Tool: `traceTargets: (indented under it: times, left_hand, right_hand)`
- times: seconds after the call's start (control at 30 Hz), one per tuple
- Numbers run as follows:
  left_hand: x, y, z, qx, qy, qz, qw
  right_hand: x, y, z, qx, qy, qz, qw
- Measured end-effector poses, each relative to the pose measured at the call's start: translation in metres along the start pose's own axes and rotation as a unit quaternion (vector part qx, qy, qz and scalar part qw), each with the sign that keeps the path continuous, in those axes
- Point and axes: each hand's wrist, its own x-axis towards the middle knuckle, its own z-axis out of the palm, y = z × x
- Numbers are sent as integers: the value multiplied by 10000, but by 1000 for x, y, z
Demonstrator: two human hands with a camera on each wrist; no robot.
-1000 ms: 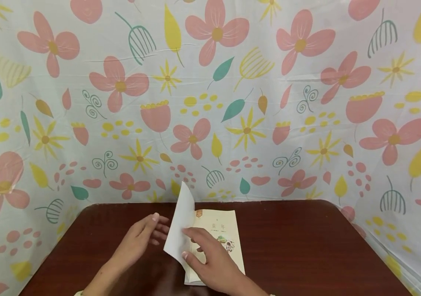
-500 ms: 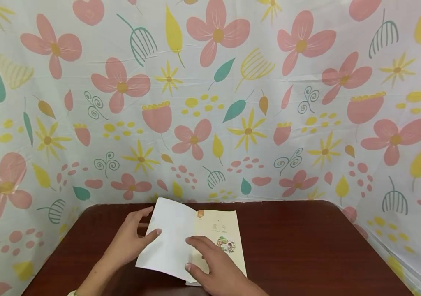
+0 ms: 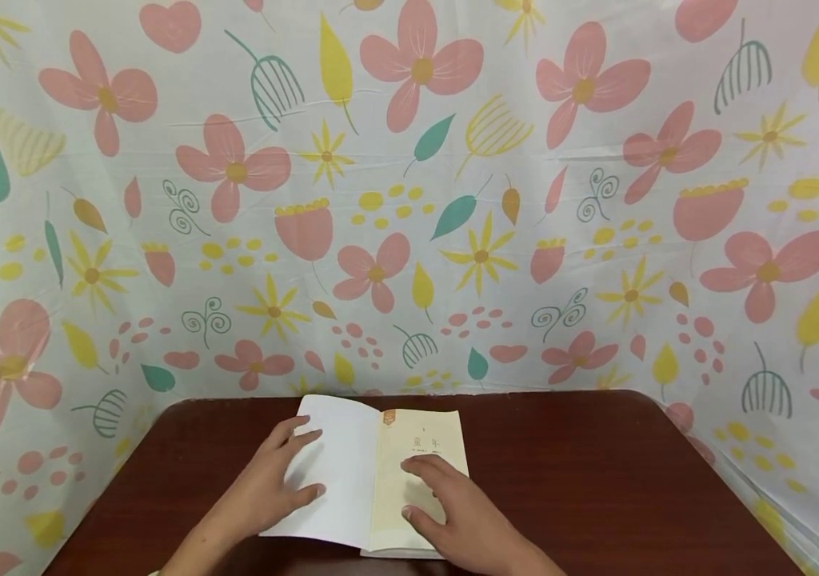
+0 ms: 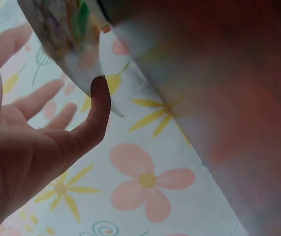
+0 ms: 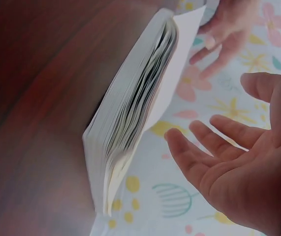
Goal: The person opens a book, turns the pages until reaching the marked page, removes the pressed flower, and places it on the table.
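A paperback book (image 3: 395, 512) lies on the dark red table with its front cover (image 3: 330, 472) turned over to the left, the blank white inside facing up. The cream title page on the right carries printed characters and an orange mark at its top corner. My left hand (image 3: 265, 476) is over the cover's left side, fingers spread and relaxed, thumb pointing right. Over the right page hovers my right hand (image 3: 463, 512), loosely bent and holding nothing; it hides the page's lower part. In the right wrist view the book's page edges (image 5: 130, 108) show, apart from the fingers (image 5: 179, 147).
The dark red table (image 3: 597, 480) extends on both sides of the book. A white curtain (image 3: 409, 200) printed with pink flowers and yellow and green leaves hangs behind the table and along both sides.
The cover has swung from standing upright over to the left and now lies nearly flat. My left hand followed it and now is over it; my right hand has shifted right over the page.
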Motion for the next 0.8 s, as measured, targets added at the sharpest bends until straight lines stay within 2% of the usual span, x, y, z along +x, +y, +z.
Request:
traceTargets:
  times: [0.13,0.37,0.6,0.8]
  left_hand:
    - [-7,-3,6,119,-303,281,9991]
    - [-16,-9,12,173,-754,466,9959]
    - [-16,-11,13,238,-1162,347,9923]
    - [-17,-9,14,342,-1373,326,9894]
  right_hand:
    - [-4,8,-5,-131,45,30,9999]
    - [-9,21,-8,-743,-19,22,9972]
    - [-11,31,-9,-1327,-567,-36,9895]
    - [-15,38,-12,-1576,-741,-501,9834]
